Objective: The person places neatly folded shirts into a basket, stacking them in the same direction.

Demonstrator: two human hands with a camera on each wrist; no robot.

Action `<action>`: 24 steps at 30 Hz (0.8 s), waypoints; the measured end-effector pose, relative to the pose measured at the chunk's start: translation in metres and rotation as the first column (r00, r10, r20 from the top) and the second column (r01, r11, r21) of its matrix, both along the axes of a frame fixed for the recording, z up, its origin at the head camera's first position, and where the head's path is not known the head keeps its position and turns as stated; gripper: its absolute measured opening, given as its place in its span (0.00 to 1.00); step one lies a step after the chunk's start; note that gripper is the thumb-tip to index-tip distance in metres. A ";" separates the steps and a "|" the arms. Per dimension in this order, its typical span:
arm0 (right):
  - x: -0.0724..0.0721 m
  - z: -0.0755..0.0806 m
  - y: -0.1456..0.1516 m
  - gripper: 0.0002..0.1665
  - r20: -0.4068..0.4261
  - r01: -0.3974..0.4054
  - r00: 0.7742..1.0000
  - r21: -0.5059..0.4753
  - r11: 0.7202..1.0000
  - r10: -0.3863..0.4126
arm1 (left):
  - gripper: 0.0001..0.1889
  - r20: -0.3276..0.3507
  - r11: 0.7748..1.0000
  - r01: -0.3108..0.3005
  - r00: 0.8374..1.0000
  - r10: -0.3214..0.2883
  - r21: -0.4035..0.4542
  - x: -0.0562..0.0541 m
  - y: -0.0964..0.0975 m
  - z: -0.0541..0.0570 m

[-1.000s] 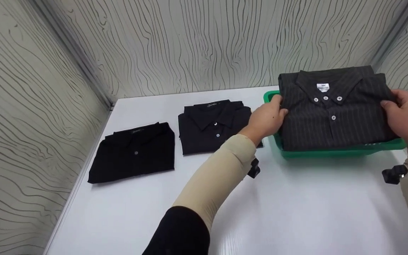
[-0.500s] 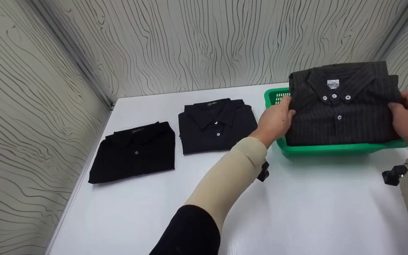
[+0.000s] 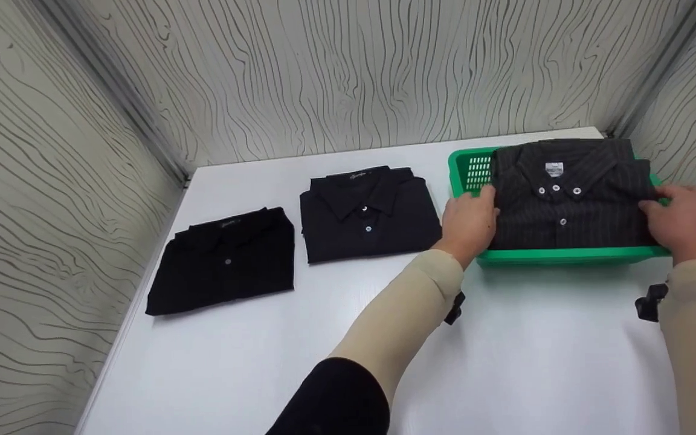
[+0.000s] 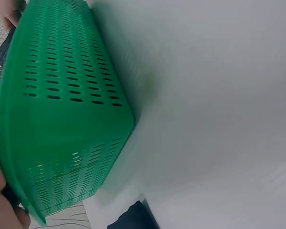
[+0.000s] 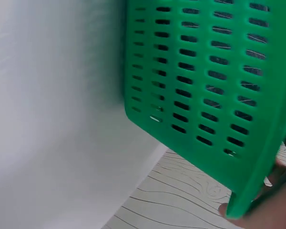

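Observation:
A folded dark striped button-down shirt (image 3: 571, 220), with white buttons and a white neck label, lies in the green slotted basket (image 3: 556, 257). My left hand (image 3: 470, 220) grips the shirt's left edge, its thumb on top. At the opposite edge, my right hand (image 3: 689, 222) pinches the cloth, fingers beyond the basket's right rim. From the left wrist view, the left hand (image 4: 1, 200) is partly cut off beside the basket wall (image 4: 57, 129). In the right wrist view, dark cloth shows through the slots of the basket (image 5: 190, 114); the right hand (image 5: 274, 205) is near its rim.
A folded black shirt (image 3: 227, 266) and a folded navy shirt (image 3: 369, 214) lie on the white table (image 3: 233, 362) left of the basket. Patterned wall panels (image 3: 336, 78) stand behind and to the left. The navy shirt is close to the left forearm.
The striped shirt has shifted right, then sunk lower into the basket, with both hands going down with it. The two shirts on the table have stayed put.

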State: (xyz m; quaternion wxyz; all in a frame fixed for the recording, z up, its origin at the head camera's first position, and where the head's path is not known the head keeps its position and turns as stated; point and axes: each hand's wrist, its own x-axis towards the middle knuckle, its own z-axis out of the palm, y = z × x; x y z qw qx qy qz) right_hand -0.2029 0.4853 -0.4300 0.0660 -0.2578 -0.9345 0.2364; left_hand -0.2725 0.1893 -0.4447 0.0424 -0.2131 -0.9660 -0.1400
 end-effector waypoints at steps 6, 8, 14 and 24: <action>-0.001 -0.008 -0.007 0.33 0.025 0.030 0.999 -0.004 1.000 -0.029 | 0.14 -0.026 0.995 -0.020 1.000 0.017 -0.102 0.001 0.004 -0.002; -0.002 -0.009 -0.008 0.33 0.034 0.035 0.999 0.007 0.999 -0.035 | 0.13 -0.024 0.992 -0.019 1.000 0.016 -0.126 0.001 0.005 -0.001; -0.003 -0.009 -0.011 0.29 0.053 0.051 0.997 0.007 0.999 -0.051 | 0.12 -0.023 0.994 -0.005 1.000 0.002 -0.114 0.001 0.004 -0.001; -0.003 -0.011 -0.010 0.26 0.069 0.016 0.997 0.061 0.998 -0.021 | 0.09 -0.024 0.996 0.015 1.000 -0.018 -0.083 0.000 0.002 -0.003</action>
